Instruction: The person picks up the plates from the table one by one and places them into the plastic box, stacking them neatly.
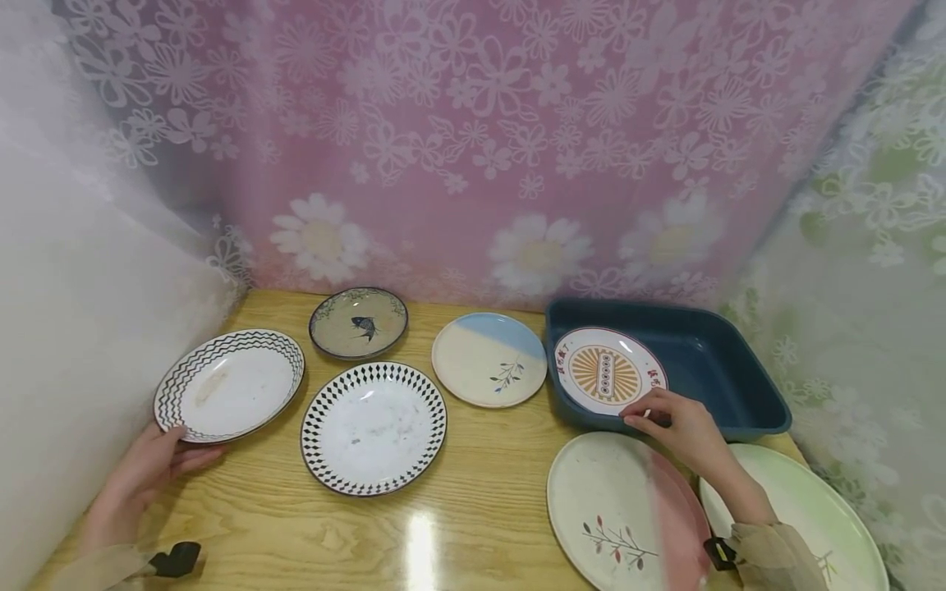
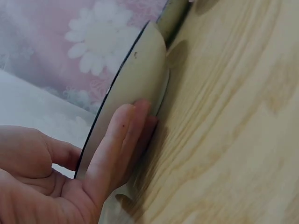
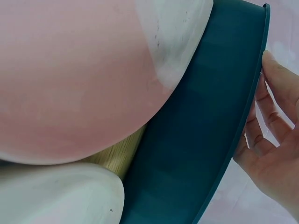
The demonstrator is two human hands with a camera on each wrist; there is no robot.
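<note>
In the head view my left hand (image 1: 144, 468) grips the near edge of a white oval dish (image 1: 236, 390) with a black wavy-line border. Its thumb lies on the rim, and in the left wrist view the fingers spread under the dish's pale underside (image 2: 133, 70), which is tilted close over the wood. At the right, my right hand (image 1: 683, 423) pinches the near edge of a small white plate (image 1: 572, 361) with an orange sunburst and red lettering. This plate lies slanted inside the dark blue basin (image 1: 709, 361). From the right wrist, the basin's wall hides the plate, with the fingers at the rim.
Between the hands are a diamond-bordered plate (image 1: 373, 431), a fish-patterned dish (image 1: 358, 324) and a blue-and-cream plate (image 1: 480, 365). A pink-and-cream plate (image 1: 609, 492) and a green-edged plate (image 1: 805, 501) lie before the basin. Flowered curtain (image 1: 443, 164) hangs behind the wooden table (image 1: 488, 509).
</note>
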